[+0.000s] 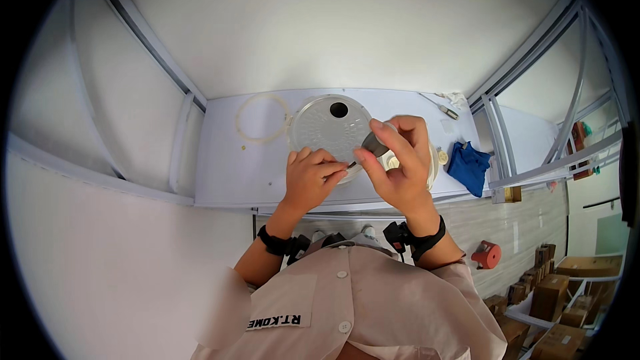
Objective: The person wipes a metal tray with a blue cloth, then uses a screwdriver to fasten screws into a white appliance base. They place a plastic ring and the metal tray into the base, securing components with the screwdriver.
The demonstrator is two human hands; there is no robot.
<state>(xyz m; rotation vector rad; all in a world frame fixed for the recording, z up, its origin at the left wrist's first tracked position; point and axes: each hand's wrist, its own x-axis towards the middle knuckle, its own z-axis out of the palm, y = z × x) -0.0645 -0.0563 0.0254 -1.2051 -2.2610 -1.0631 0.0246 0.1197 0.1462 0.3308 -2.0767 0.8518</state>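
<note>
In my right hand (405, 163) is a screwdriver (377, 145) with a stubby dark grey handle, gripped between thumb and fingers. It slants down to the left, and its dark tip meets the fingertips of my left hand (312, 177). The left thumb and forefinger are pinched at that tip; anything between them is too small to make out. Both hands are over the near right rim of a round, silvery disc-shaped part (320, 127), which has a dark round hole toward its far side. Behind my right hand, another pale round part (433, 172) is mostly hidden.
A thin cream ring (238, 120) lies left of the disc, near a tiny yellow piece (243, 148). Another screwdriver (448, 112) rests at the back right, and a blue cloth (469, 168) at the right. Metal frame posts flank the white table (220, 173). A red stool (489, 255) stands below.
</note>
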